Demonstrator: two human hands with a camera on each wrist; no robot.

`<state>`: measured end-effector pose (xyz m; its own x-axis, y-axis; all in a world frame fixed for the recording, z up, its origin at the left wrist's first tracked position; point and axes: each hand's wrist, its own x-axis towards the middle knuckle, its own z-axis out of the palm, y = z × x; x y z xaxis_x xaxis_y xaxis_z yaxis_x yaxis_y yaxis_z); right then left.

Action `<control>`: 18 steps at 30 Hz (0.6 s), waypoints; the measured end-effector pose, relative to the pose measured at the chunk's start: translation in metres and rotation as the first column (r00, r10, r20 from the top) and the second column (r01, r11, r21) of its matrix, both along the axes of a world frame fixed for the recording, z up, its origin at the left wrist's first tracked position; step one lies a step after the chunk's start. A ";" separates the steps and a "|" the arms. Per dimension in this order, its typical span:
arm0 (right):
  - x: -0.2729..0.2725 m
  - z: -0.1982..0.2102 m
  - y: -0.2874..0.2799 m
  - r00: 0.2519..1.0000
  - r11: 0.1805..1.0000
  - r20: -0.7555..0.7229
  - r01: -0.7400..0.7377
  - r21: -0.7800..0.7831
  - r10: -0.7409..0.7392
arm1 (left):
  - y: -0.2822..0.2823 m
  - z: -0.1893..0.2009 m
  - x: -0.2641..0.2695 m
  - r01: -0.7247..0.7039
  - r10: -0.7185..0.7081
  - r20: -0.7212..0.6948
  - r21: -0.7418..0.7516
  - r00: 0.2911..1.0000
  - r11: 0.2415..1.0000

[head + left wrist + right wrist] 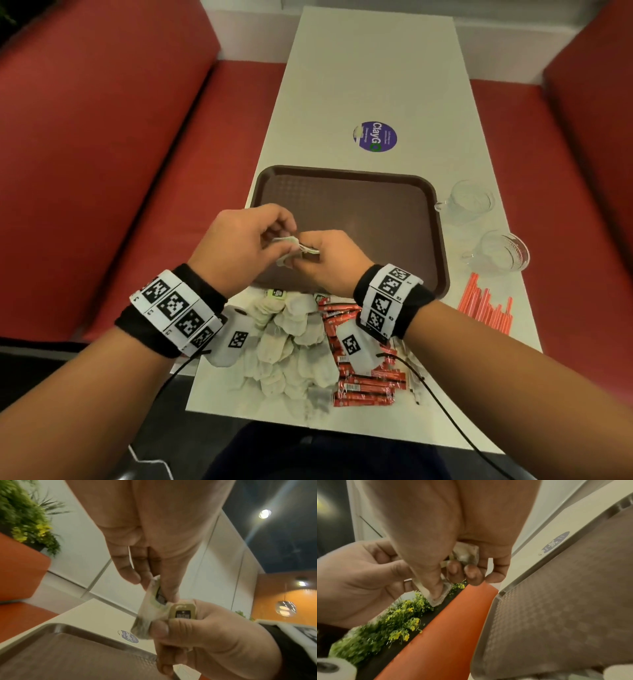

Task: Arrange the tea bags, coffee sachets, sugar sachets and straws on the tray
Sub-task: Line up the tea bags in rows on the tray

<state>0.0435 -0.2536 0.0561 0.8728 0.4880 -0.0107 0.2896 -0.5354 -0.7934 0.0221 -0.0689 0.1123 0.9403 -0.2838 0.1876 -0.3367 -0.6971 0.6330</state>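
Observation:
Both hands meet just above the near-left part of the brown tray (376,209). My left hand (279,229) pinches a pale tea bag (152,599) with its green-and-black tag. My right hand (308,257) grips a small bunch of tea bags (144,626), its thumb pressed on a tag (182,612). In the right wrist view the bags (467,555) sit under the curled fingers. A pile of tea bags (291,339) lies on the table under my wrists, with red coffee sachets (363,373) to its right. Orange straws (486,308) lie at the near right.
Two clear glass cups (474,200) (501,251) stand right of the tray. A purple round sticker (375,136) is on the white table (359,68) beyond it. Red bench seats (120,171) flank the table. Wrist cables trail over the sachets.

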 end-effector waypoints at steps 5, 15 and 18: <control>0.016 -0.001 -0.007 0.994 0.993 0.010 0.110 0.041 -0.110 | 0.008 -0.024 0.019 -0.067 0.066 -0.133 -0.008 0.989 0.998; 0.029 -0.048 -0.030 0.957 0.866 -0.287 -0.177 -0.467 0.041 | 0.012 -0.066 0.122 -0.365 0.397 -0.184 0.185 0.899 0.912; 0.029 -0.055 -0.035 0.935 0.844 -0.346 -0.248 -0.476 0.080 | 0.018 -0.080 0.157 -0.445 0.493 -0.266 0.222 0.828 0.867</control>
